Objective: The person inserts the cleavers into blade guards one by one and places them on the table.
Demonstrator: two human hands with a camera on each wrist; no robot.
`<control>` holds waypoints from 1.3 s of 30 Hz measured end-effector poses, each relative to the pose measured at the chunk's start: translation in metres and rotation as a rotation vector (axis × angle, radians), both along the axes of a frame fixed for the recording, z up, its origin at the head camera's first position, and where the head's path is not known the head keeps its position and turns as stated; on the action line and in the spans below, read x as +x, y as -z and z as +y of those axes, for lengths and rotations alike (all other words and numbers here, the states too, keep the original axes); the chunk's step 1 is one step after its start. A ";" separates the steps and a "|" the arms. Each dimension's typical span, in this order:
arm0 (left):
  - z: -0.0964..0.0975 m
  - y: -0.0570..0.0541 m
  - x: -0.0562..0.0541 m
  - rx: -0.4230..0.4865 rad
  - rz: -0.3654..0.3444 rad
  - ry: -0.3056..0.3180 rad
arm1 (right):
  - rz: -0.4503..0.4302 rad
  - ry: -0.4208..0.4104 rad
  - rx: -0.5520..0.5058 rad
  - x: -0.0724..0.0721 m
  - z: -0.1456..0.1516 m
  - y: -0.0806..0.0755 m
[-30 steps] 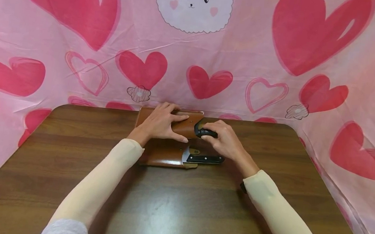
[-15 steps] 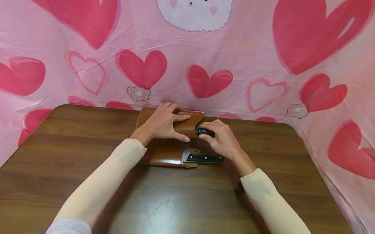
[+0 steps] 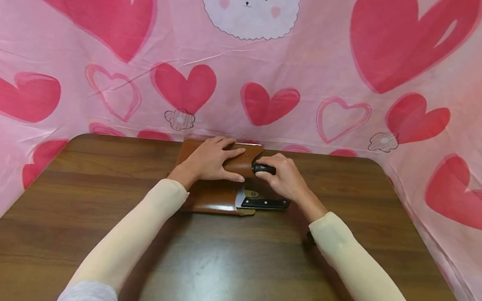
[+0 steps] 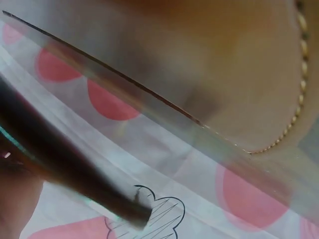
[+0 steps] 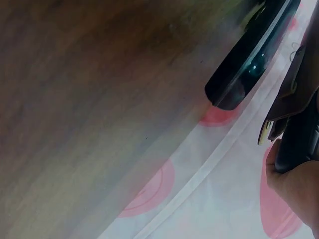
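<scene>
Two brown leather knife sheaths lie at the back of the table. Over the farther sheath point(image 3: 244, 162) my left hand point(image 3: 211, 161) rests with fingers spread and thumb stretched along its near edge. My right hand point(image 3: 286, 176) grips a black handle point(image 3: 264, 169) at that sheath's right end; any blade is hidden inside. The nearer sheath point(image 3: 210, 203) holds a knife whose black riveted handle point(image 3: 265, 203) sticks out to the right, with a sliver of blade at its mouth. In the right wrist view, fingers point(image 5: 296, 191) wrap the gripped handle point(image 5: 298, 137).
The brown wooden table point(image 3: 209, 262) stretches toward me in front of the sheaths. A pink cloth with hearts point(image 3: 270, 105) hangs right behind the table's back edge. The left wrist view is blurred, with a brown edge point(image 4: 75, 154) crossing it.
My left hand and the farther sheath have shifted slightly to the right. A little less of the gripped black handle shows between the sheath and my right hand. The nearer sheath stays put.
</scene>
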State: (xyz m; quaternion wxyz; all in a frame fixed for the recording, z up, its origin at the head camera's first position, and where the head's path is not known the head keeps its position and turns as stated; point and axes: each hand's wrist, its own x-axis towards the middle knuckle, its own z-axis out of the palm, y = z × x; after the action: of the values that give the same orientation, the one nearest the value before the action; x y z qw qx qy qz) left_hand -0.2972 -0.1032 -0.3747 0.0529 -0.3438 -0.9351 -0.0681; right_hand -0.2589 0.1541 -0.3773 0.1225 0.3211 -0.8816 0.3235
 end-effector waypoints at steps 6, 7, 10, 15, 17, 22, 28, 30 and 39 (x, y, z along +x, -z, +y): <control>0.002 0.003 -0.003 -0.045 -0.048 -0.014 | -0.081 0.035 -0.034 -0.010 0.002 0.003; 0.002 0.004 -0.003 -0.048 -0.055 -0.017 | -0.089 0.038 -0.035 -0.011 0.002 0.003; 0.003 0.006 -0.005 -0.051 -0.077 -0.028 | -0.111 0.047 -0.026 -0.015 0.001 0.005; 0.003 0.014 -0.010 -0.054 -0.121 -0.038 | -0.155 0.063 -0.006 -0.022 0.000 0.011; 0.002 0.017 -0.012 -0.052 -0.139 -0.042 | -0.170 0.067 0.003 -0.025 0.000 0.013; 0.001 0.024 -0.015 -0.039 -0.172 -0.053 | -0.201 0.074 0.026 -0.032 -0.001 0.019; 0.001 0.027 -0.019 -0.035 -0.221 -0.066 | -0.235 0.073 0.045 -0.037 -0.002 0.020; 0.001 0.027 -0.020 -0.042 -0.235 -0.072 | -0.241 0.070 0.042 -0.038 -0.002 0.021; 0.003 0.029 -0.022 -0.063 -0.279 -0.092 | -0.270 0.061 0.035 -0.044 -0.002 0.027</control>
State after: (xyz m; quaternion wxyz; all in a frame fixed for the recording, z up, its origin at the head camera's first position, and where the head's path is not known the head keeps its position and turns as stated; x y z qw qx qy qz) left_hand -0.3192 -0.0997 -0.4037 -0.0852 -0.2895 -0.9497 -0.0834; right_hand -0.3034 0.1525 -0.4047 0.0071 0.2496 -0.9050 0.3445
